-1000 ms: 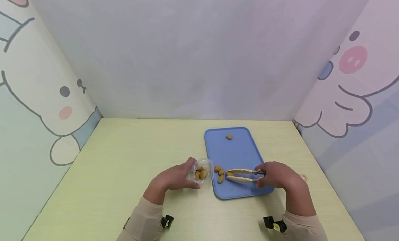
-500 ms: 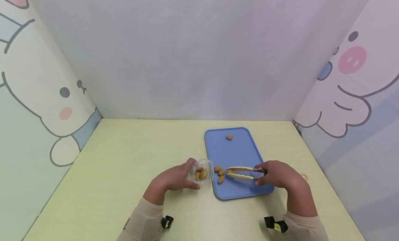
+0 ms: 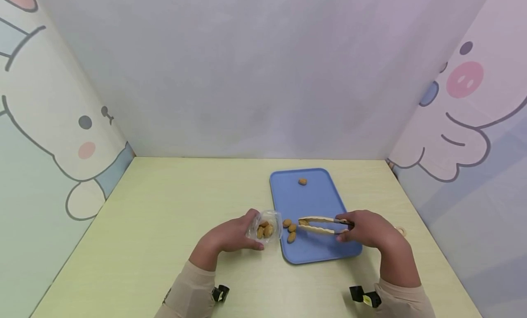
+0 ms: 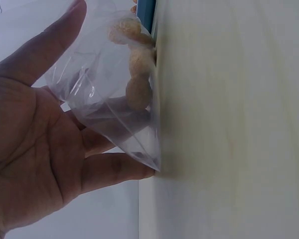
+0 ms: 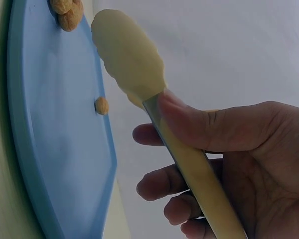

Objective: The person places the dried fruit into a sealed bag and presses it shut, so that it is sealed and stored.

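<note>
Your right hand [image 3: 364,227] grips the tongs [image 3: 318,218], thumb pressed on one arm, a brown piece [image 3: 303,222] between their tips, over the blue tray [image 3: 306,201]. Your left hand [image 3: 229,234] holds the clear bag [image 3: 276,221], thumb and fingers round it, more brown lumps [image 3: 268,230] inside, just beside the tray. Three loose pieces [image 3: 292,237] lie near that edge; a single piece [image 3: 302,181] sits at the far end.

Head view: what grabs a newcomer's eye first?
Probably the blue tray, right of centre on the pale table, with a lone brown piece near its far edge. Then the cream tongs in the right hand over the tray, another piece showing between their tips, and the clear bag of similar pieces in the left hand by the tray's left edge. The pink-snouted cartoon on the right wall stands out too.
</note>
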`<state>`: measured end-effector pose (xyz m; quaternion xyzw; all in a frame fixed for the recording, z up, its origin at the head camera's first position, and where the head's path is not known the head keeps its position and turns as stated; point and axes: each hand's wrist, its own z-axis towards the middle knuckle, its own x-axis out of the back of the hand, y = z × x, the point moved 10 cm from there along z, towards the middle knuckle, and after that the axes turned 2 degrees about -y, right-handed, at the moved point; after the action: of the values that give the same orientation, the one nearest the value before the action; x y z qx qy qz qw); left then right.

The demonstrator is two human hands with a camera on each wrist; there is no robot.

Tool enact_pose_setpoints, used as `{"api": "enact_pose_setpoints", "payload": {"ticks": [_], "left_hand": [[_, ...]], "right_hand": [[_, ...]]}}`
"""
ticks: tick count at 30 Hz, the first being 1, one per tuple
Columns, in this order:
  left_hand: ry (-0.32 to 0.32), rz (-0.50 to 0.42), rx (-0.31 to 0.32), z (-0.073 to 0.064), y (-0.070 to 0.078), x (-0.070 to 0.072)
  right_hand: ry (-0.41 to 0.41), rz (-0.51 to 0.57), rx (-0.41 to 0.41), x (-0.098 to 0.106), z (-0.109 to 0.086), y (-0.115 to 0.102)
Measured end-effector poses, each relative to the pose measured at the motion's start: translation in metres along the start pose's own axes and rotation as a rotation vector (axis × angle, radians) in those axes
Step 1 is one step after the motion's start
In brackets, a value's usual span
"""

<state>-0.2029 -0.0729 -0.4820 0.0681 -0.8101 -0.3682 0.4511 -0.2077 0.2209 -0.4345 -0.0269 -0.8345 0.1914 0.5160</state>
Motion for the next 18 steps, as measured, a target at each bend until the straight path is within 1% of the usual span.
{"api": "enact_pose_setpoints", "payload": {"ticks": [4,13,18], "left_hand": [[0.0,-0.002,0.001,0.0,0.0,-0.001],[-0.003,-0.012,-0.001,0.0,-0.001,-0.001],[0.0,-0.006,-0.004,0.001,-0.001,-0.001]], "right_hand": [[0.013,0.004,0.003,0.002,-0.001,-0.001],[0.072,0.007,0.057,0.008,0.0,-0.009],[0.116,-0.012,0.107,0.011,0.001,-0.015]]}}
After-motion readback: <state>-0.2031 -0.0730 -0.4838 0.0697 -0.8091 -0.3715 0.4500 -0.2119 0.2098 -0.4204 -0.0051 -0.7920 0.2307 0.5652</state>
